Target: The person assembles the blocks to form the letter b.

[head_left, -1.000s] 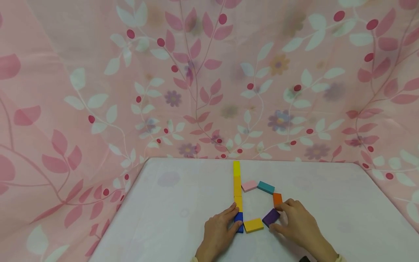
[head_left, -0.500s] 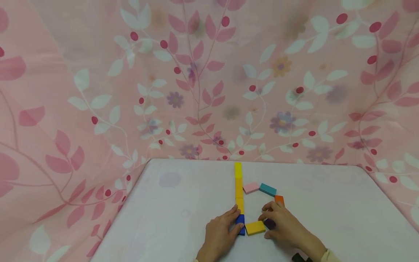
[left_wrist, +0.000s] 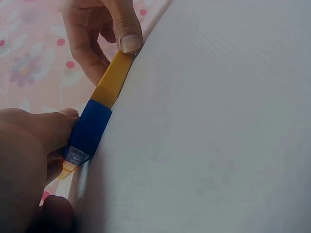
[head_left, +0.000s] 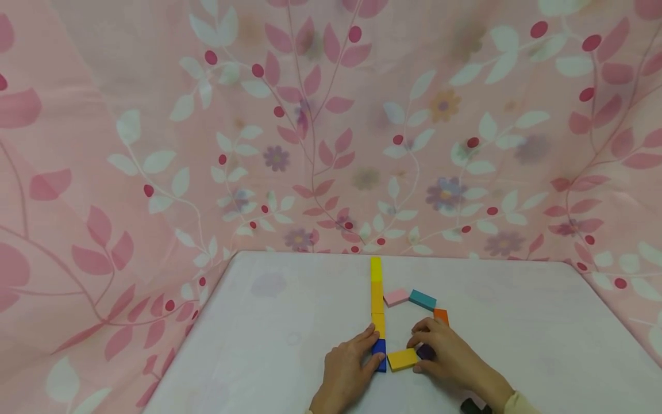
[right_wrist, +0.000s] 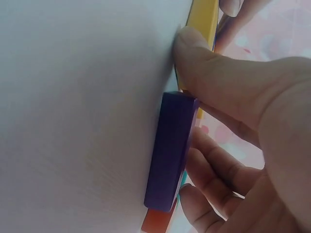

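Observation:
My left hand [head_left: 345, 368] holds the blue block [head_left: 379, 348] at the near end of a straight column of yellow blocks [head_left: 377, 296], its thumb and fingers on either side. To the right, a flat yellow block [head_left: 401, 359] lies at a slight slant with its left end by the blue one. My right hand [head_left: 452, 352] pinches that block's right end between thumb and index finger. Partly under this hand lies a purple block [right_wrist: 171, 153], seen whole in the right wrist view. Beyond it an orange block [head_left: 441, 315], a teal block [head_left: 423, 299] and a pink block [head_left: 396, 297] curve back to the column.
The blocks lie on a white table [head_left: 289, 322] with rounded far corners. Pink floral cloth [head_left: 331, 144] hangs behind it and along its sides. A small dark object [head_left: 472, 406] shows below the right wrist.
My right hand has gone left from the purple and orange blocks to the yellow block's end, which has shifted slightly. The purple block is now mostly covered. My left hand has stayed at the blue block.

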The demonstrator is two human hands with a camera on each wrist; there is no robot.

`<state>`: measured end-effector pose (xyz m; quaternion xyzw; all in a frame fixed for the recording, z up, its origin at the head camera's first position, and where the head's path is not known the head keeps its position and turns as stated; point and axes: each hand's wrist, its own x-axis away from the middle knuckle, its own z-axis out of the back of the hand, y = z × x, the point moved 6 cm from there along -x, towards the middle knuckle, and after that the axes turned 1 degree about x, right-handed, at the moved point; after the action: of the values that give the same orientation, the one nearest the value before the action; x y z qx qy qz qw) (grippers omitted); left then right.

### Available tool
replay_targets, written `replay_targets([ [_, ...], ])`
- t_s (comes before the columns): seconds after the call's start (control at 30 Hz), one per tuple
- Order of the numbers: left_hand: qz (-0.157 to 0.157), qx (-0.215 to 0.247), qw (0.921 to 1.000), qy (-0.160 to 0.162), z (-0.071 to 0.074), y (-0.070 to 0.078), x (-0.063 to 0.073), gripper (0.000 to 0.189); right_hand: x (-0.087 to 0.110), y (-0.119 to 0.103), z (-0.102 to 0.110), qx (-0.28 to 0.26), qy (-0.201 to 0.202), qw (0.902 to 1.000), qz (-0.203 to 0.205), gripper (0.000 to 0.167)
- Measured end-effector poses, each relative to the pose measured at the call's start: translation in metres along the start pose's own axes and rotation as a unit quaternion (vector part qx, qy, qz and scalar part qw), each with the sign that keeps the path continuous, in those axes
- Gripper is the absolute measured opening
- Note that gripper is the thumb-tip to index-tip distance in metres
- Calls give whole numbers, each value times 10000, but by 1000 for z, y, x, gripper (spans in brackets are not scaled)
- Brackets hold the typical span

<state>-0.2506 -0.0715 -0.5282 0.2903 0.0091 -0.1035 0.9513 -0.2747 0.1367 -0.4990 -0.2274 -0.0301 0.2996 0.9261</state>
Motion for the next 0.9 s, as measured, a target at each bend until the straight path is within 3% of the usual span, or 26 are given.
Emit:
replay_targets([
  [0.9, -65, -69, 10000, 23, 1, 1, 1, 49, -3, 0, 0, 101, 57, 9999, 47, 32],
])
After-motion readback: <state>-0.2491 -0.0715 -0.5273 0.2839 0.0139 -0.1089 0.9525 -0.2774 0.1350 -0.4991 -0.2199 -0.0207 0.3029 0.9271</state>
